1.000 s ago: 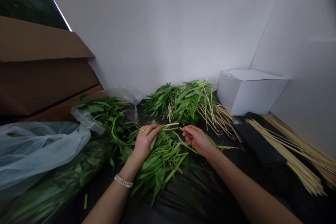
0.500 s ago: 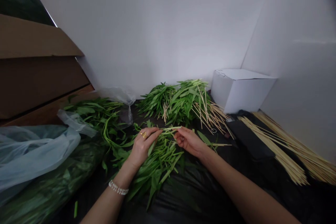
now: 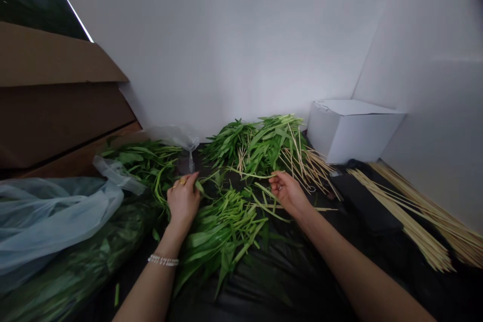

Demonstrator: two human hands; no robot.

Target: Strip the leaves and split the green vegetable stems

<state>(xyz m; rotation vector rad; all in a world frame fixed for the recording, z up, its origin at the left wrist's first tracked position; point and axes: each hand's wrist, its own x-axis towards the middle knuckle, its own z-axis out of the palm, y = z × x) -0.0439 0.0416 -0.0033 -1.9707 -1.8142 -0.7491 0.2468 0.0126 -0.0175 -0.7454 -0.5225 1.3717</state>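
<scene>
My right hand [image 3: 287, 192] pinches the end of a thin green stem [image 3: 254, 176], which stretches leftward above the black surface. To its left, my left hand [image 3: 183, 200] has its fingers closed at a green leaf [image 3: 199, 188]; exactly what they grip is partly hidden. Between and below both hands lies a pile of long-leaved greens [image 3: 211, 244], their cut stems pointing up and right. Some loose stems [image 3: 269, 198] and a thin bamboo stick [image 3: 319, 209] lie just beneath my right hand.
Behind my hands are leafy bundles [image 3: 260, 148] with thin sticks [image 3: 313, 168]. At right, long bamboo sticks [image 3: 415, 231] lie beside a black block [image 3: 368, 206] and white box [image 3: 366, 136]. Left are more greens [image 3: 145, 161], a plastic bag [image 3: 56, 221] and a cardboard box [image 3: 56, 115].
My hands have moved apart: the left went left, the right went right and slightly up with the stem. Loose stems now show beneath the right hand. The view shifted slightly.
</scene>
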